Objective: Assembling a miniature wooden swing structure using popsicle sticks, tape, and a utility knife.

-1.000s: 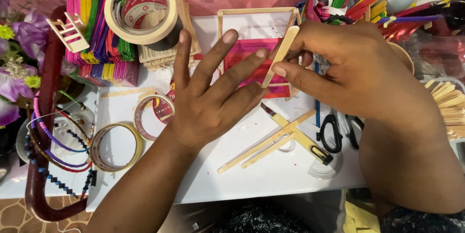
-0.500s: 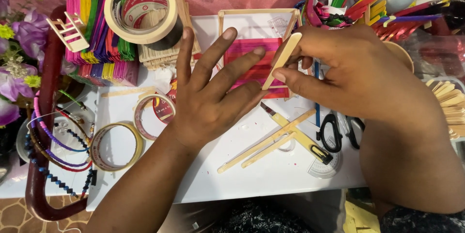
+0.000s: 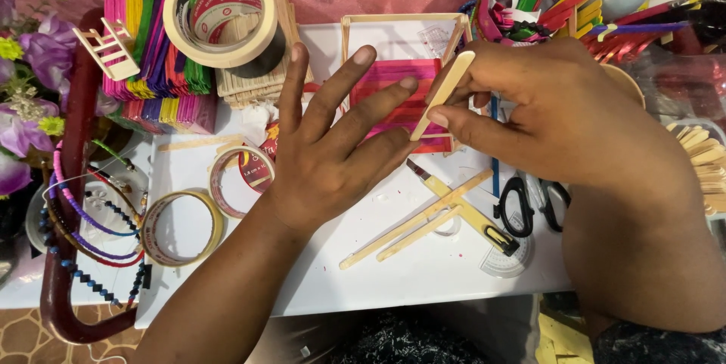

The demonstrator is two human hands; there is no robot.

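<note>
My left hand [image 3: 333, 152] lies flat with its fingers spread, and the fingertips press on a panel of pink and red craft sticks [image 3: 401, 88] on the white board [image 3: 423, 266]. My right hand [image 3: 544, 118] pinches a plain wooden craft stick [image 3: 442, 94] between thumb and forefinger and holds it slanted over the panel's right edge. A frame of plain sticks [image 3: 401, 19] lies just behind the panel.
A yellow utility knife [image 3: 465, 209] and two long plain sticks [image 3: 412, 228] lie on the board beside black scissors [image 3: 533, 201]. Tape rolls [image 3: 223, 12] sit on stacks of coloured sticks [image 3: 151, 54] at the back left, and a pile of sticks [image 3: 703, 156] at right.
My right hand has shifted the plain stick slightly down and left along the panel's edge. The left hand has stayed pressed flat on the panel.
</note>
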